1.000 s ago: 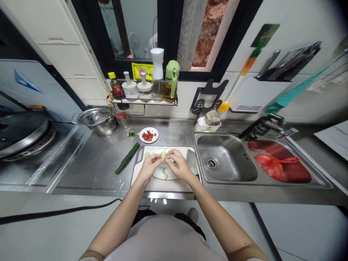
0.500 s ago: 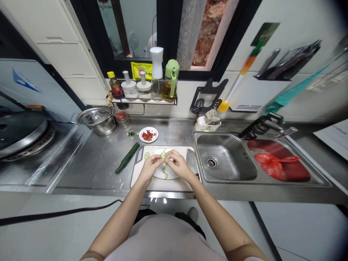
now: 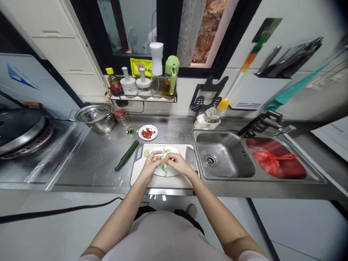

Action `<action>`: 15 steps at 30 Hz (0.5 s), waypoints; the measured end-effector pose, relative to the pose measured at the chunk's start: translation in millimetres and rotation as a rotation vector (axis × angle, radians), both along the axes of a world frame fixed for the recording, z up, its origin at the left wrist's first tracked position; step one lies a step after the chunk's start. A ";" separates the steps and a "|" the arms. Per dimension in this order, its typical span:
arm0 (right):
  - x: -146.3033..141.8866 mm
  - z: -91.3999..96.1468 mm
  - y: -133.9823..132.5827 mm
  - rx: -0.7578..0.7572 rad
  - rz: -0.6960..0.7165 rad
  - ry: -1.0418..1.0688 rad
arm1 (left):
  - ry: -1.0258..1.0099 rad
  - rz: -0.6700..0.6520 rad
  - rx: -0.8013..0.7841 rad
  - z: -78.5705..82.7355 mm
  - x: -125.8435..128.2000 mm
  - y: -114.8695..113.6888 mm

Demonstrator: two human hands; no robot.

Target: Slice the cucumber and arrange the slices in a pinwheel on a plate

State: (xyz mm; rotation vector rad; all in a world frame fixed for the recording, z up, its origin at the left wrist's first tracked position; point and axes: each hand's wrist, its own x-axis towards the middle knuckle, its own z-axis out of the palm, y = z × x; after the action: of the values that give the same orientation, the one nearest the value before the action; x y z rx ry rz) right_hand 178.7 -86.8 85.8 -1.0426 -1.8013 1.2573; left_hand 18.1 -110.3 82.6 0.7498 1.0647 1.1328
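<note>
At centre frame, my left hand (image 3: 151, 166) and right hand (image 3: 177, 163) nearly meet, fingertips narrowed (on what, I can't tell) above the plate (image 3: 172, 172). Some slices (image 3: 165, 173) already lie there; others remain on the board (image 3: 140, 175), the cucumber (image 3: 127, 156) left of centre.

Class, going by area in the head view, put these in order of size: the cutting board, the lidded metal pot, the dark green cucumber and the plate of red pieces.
1. Cutting board
2. Lidded metal pot
Unranked: dark green cucumber and plate of red pieces; their areas look too alike.
</note>
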 end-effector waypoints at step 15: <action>3.0 -43.5 1.7 -0.329 -0.025 -0.014 | 0.196 -0.061 0.025 -45.7 -8.8 3.3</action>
State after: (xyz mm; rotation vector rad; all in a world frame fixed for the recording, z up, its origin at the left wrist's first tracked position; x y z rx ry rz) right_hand 181.7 -85.2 42.2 -1.2500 -1.6188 1.5695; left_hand 9.3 -107.0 36.9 0.9216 1.1853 1.0377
